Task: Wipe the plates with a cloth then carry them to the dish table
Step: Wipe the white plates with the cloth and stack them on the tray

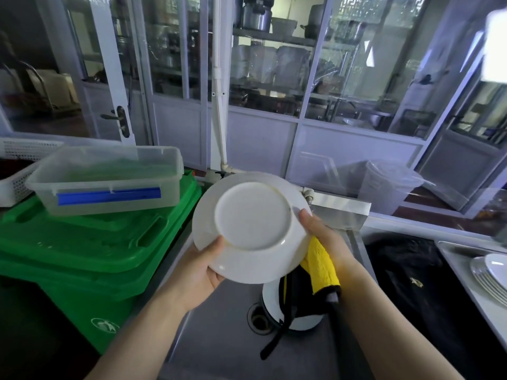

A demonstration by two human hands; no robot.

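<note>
Forearms cut off below; cloth (pixel 321 267) half-hidden behind plate (pixel 251 227).

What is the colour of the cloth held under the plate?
The cloth is bright yellow with a dark edge, seen in the head view, under the white plate.

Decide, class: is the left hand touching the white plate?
Touching. The head view shows the left hand gripping the white plate, thumb on its underside rim.

You've one plate (pixel 252 226) in your fingers, one cloth (pixel 322 267) under them, a stack (pixel 491 272) to their right, one bin (pixel 82 256) left.
</note>
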